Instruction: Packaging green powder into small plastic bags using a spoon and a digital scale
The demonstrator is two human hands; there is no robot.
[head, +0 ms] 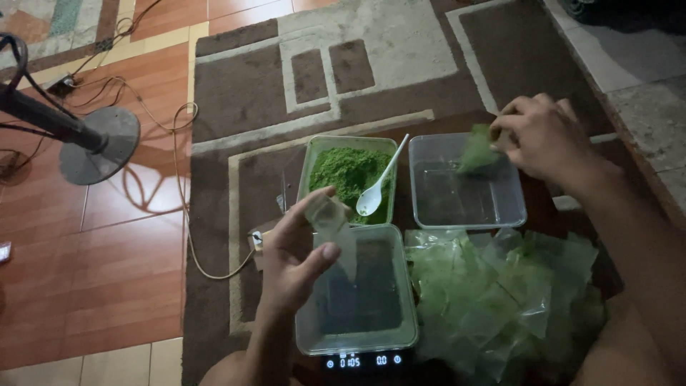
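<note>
My left hand (296, 254) holds a small empty clear plastic bag (334, 223) above a clear container (361, 293) that sits on a digital scale (361, 360). My right hand (543, 136) grips a small bag filled with green powder (477, 151) over an empty clear tub (464, 189). Between them stands a green-rimmed tub of green powder (349, 173) with a white spoon (379, 187) resting in it.
A heap of small filled plastic bags (500, 289) lies at the right front. All rests on a brown patterned rug (343, 78). A standing fan's base (96, 143) and cables (179, 179) are on the tiled floor at the left.
</note>
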